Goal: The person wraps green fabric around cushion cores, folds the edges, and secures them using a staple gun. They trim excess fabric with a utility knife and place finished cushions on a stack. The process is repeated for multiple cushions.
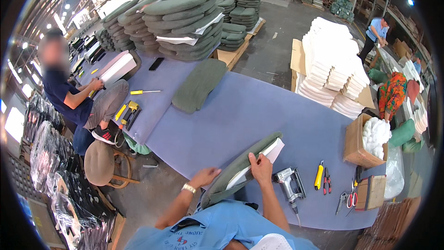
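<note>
A dark green padded seat cushion (pixel 240 161) is tilted up on its edge at the near side of the table, against my body. White sheet material (pixel 239 177) shows along its inner face, and a pale flap sticks out at its far end. My right hand (pixel 261 169) pinches the white material at the cushion's edge. On the cushion's left side, my left hand (pixel 206 177) steadies the green cover, its fingers partly hidden. A grey staple gun (pixel 290 187) with a hose lies just right of my right hand.
A yellow cutter (pixel 319 176), pliers (pixel 327 180), scissors (pixel 352 197) and a carton of white stuffing (pixel 363 146) are at right. Another green cushion (pixel 199 85) lies farther off. Cushion stacks (pixel 185 23) and white foam (pixel 330 60) stand behind. At left, a co-worker (pixel 69 83) handles another cushion.
</note>
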Motion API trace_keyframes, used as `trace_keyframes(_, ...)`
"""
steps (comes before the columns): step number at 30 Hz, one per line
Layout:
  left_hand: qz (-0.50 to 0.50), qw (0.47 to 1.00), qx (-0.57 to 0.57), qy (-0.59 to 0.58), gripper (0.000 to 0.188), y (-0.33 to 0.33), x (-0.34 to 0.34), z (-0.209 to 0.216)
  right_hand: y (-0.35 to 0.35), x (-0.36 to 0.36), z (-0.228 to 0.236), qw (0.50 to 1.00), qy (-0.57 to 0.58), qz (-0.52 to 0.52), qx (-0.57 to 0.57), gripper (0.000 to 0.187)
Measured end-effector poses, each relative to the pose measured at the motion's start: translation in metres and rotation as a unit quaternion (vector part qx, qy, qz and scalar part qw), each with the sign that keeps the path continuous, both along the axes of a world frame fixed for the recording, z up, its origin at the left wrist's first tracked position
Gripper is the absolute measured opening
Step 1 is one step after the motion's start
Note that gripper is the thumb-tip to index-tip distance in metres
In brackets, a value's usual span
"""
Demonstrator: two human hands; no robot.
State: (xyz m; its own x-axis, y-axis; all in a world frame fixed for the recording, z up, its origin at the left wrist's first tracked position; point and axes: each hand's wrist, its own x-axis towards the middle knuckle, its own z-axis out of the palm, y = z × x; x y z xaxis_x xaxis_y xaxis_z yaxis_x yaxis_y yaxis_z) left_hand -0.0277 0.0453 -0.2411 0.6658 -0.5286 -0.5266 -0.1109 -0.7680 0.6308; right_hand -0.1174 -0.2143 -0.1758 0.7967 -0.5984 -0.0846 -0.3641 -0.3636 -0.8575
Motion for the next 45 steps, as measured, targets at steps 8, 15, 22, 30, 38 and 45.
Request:
trace_keyframes(8, -0.040, 0.955, -0.220, 0.195, 0.071, -0.138, 0.067, -0.014, 0.002, 0.010, -0.023, 0.982, -0.082, 0.010, 0.170, 0.043)
trace_keyframes(15, -0.013, 0.905, -0.269, 0.330, 0.070, -0.138, 0.057, 0.018, 0.002, 0.012, -0.027, 0.945, -0.159, 0.038, 0.283, 0.037)
trace_keyframes(22, -0.090, 0.949, -0.252, 0.163, 0.077, -0.129, 0.045, 0.047, -0.004, 0.018, -0.054, 0.928, -0.190, 0.065, 0.314, 0.035)
trace_keyframes(30, -0.162, 0.967, -0.196, 0.001, 0.079, -0.129, 0.030, 0.045, -0.015, 0.015, -0.075, 0.878, -0.235, 0.080, 0.409, 0.031)
trace_keyframes(38, -0.127, 0.978, -0.160, -0.033, 0.079, -0.134, 0.017, 0.050, -0.029, 0.013, -0.075, 0.881, -0.206, 0.100, 0.415, 0.035)
trace_keyframes(45, -0.101, 0.992, -0.073, -0.007, 0.078, -0.129, 0.013, 0.075, -0.029, 0.014, -0.043, 0.923, -0.141, 0.114, 0.340, 0.036)
